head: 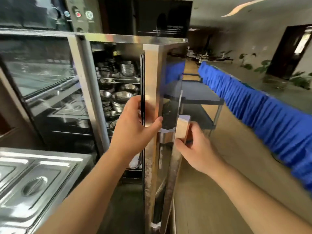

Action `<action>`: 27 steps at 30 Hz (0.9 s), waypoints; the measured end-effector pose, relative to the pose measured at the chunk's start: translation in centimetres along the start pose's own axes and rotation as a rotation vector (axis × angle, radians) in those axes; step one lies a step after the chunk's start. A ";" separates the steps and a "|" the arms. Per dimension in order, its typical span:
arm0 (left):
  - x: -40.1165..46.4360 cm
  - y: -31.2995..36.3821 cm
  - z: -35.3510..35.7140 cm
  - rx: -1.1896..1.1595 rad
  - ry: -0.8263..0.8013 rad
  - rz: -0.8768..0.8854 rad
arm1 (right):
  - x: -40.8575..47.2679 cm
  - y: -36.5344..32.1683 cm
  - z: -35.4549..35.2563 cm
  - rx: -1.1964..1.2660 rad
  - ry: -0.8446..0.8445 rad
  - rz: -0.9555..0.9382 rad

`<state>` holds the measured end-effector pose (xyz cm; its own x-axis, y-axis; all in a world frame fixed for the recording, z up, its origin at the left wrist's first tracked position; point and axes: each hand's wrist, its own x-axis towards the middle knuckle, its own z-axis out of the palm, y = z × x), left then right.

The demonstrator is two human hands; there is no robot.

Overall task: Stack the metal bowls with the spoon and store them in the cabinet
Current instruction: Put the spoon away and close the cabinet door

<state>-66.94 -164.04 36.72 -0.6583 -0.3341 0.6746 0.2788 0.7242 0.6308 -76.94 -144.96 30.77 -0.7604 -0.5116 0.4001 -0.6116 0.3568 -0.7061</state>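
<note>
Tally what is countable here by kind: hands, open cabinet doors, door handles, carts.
Bare hands: 2, left, right
Open steel-framed cabinet door: 1
Long vertical steel door handle: 1
Dark two-shelf cart: 1
Total: 5

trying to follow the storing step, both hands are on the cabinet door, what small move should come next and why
Probably swing the door shut. The left hand grips the door's edge and the right hand holds the handle. Neither hand carries a bowl, and stacked metal bowls already sit on the shelves inside the cabinet, so storing looks done. Which way the door is moving can't be told.
</note>
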 end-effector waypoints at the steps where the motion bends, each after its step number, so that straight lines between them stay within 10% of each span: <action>1: 0.3 -1.0 -1.1 0.035 0.013 0.003 | 0.9 -0.7 1.1 -0.002 -0.023 -0.023; 27: 14.3 -31.3 -15.9 0.540 0.018 -0.200 | 25.6 -9.8 30.2 0.200 -0.239 0.064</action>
<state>-73.94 -201.08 32.71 -0.6482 -0.5032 0.5716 -0.2499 0.8496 0.4645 -83.80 -185.18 30.28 -0.7086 -0.6709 0.2188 -0.4907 0.2457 -0.8360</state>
